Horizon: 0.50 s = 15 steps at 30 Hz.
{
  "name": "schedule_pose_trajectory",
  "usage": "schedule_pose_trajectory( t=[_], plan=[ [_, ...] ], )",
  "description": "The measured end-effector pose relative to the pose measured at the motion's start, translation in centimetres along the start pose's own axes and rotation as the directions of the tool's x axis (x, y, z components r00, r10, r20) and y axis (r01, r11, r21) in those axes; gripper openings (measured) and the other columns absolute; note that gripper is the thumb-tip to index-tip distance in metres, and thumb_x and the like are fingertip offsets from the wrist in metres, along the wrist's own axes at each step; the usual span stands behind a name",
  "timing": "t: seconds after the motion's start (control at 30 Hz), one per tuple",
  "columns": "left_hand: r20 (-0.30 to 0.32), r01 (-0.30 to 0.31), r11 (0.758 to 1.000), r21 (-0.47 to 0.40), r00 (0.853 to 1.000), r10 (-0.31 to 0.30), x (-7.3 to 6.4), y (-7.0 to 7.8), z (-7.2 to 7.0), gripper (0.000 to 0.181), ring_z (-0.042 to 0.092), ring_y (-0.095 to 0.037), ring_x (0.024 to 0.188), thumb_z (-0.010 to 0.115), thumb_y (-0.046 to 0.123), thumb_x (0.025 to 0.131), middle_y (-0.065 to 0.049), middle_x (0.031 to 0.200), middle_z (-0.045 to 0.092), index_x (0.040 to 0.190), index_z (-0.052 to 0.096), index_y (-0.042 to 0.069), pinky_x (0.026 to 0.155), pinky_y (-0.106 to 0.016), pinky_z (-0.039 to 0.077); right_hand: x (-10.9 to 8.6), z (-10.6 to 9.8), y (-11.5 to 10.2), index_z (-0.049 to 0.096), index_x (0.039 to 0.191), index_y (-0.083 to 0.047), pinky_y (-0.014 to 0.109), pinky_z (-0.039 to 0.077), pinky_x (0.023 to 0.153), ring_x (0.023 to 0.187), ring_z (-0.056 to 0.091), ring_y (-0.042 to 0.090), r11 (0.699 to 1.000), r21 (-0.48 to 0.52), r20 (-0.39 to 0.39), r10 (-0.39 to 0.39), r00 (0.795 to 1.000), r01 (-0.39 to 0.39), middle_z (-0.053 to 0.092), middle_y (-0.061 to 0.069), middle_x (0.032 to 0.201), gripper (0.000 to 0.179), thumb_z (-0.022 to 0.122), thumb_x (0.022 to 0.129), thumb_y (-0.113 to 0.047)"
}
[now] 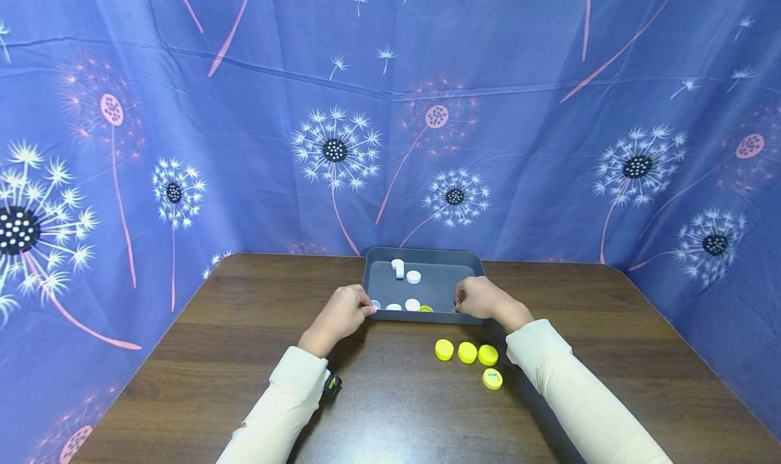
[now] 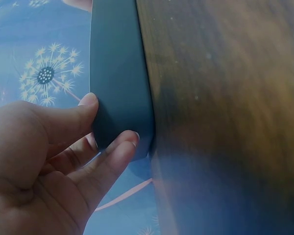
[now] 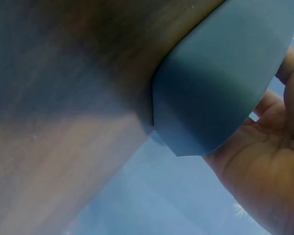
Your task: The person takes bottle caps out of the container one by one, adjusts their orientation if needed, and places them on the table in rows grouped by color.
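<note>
the tray [image 1: 421, 317] is set at the table's [image 1: 378, 410] far edge, its near left corner pinched by the left hand [image 1: 340, 312]. the right hand [image 1: 484, 298] is bent over the near right corner; whether anything is pinched cannot be told. yellow caps [image 1: 467, 353] are spread before the near edge. the tray should be kept braced, the rim cleared.

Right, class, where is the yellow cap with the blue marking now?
In the head view, the marked yellow cap lies on the table, right of centre, nearer the camera than the gray tray and just below the rightmost of three yellow caps.
</note>
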<state>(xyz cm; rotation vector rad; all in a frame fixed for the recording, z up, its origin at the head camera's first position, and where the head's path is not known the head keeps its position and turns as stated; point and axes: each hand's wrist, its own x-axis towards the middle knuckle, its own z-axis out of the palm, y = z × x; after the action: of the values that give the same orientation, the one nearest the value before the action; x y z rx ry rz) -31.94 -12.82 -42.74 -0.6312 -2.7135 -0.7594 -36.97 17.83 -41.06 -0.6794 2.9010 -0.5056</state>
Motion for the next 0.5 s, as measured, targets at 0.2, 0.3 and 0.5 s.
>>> schedule_pose_trajectory(
  t=[0.2, 0.3, 0.5],
  plan=[
    [0.002, 0.001, 1.0, -0.004, 1.0, -0.001, 0.1, 0.1, 0.1, 0.013, 0.055, -0.01, 0.069, 0.077, 0.009, 0.086, 0.003, 0.075, 0.06, 0.074, 0.073, 0.005, 0.066, -0.027, 0.049, -0.8, -0.2, 0.2, 0.071, 0.094, -0.004, 0.037, 0.05, 0.07, 0.077, 0.059, 0.017, 0.992, 0.127, -0.125, -0.005, 0.992, 0.021, 0.067, 0.0, 0.083, 0.014, 0.078, 0.083, -0.009],
    [0.009, 0.013, 1.0, -0.006, 1.0, -0.013, 0.1, 0.1, 0.0, 0.012, 0.054, -0.01, 0.069, 0.077, 0.01, 0.086, 0.003, 0.076, 0.06, 0.075, 0.074, 0.005, 0.066, -0.028, 0.049, -1.6, -0.3, 0.2, 0.073, 0.103, 0.0, 0.038, 0.05, 0.072, 0.083, 0.058, 0.02, 0.984, 0.173, -0.193, -0.018, 0.981, 0.052, 0.065, 0.004, 0.092, 0.019, 0.076, 0.086, -0.008],
    [0.004, 0.015, 1.0, -0.004, 1.0, -0.015, 0.1, 0.0, 0.1, 0.012, 0.056, -0.01, 0.07, 0.077, 0.009, 0.086, 0.003, 0.076, 0.061, 0.075, 0.074, 0.005, 0.067, -0.028, 0.05, -4.0, -0.2, -0.3, 0.071, 0.112, -0.001, 0.034, 0.054, 0.073, 0.087, 0.063, 0.019, 0.943, 0.319, -0.286, -0.001, 0.958, 0.097, 0.066, 0.006, 0.101, 0.024, 0.073, 0.09, -0.009]
  ],
)
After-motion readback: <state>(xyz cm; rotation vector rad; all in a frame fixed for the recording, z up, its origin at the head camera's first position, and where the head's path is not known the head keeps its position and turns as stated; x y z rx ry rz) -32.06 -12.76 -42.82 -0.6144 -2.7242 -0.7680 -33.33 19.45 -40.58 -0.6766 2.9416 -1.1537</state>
